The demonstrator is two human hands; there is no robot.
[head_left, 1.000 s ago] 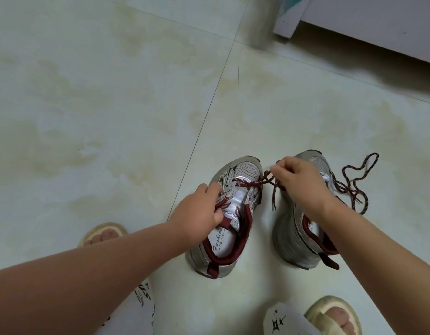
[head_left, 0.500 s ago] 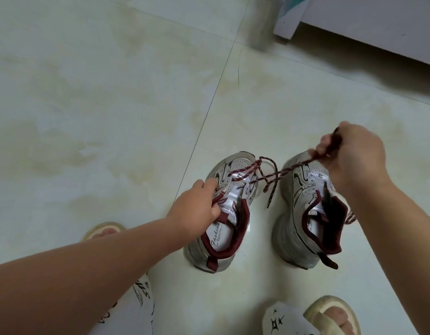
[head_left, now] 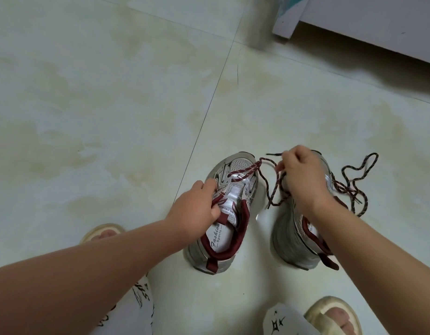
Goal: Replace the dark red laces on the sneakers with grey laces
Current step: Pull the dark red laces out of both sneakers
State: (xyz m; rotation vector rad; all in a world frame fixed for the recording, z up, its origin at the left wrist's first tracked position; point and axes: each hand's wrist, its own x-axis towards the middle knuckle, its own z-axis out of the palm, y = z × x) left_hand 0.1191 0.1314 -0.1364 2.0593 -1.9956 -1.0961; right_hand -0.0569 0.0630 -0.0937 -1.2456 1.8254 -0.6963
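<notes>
Two silver sneakers with dark red collars stand side by side on the tile floor. My left hand point(head_left: 197, 209) grips the tongue side of the left sneaker point(head_left: 227, 213) and steadies it. A dark red lace point(head_left: 245, 171) is still threaded only through the eyelets nearest its toe. My right hand point(head_left: 302, 177) pinches the free part of that lace over the right sneaker point(head_left: 296, 238), with the loose ends hanging between the shoes. Another dark red lace point(head_left: 354, 180) lies in loops on the floor to the right. No grey lace is in view.
My sandalled feet show at the lower left point(head_left: 102, 234) and lower right point(head_left: 335, 315). A white furniture base point(head_left: 368, 22) stands at the top right. Pale tiles point(head_left: 88, 105) stretch to the left and beyond the shoes.
My right hand pulled the lace up and to the right, then came back down close to the left sneaker's toe. The lace now hangs slack. My left hand stayed on the sneaker.
</notes>
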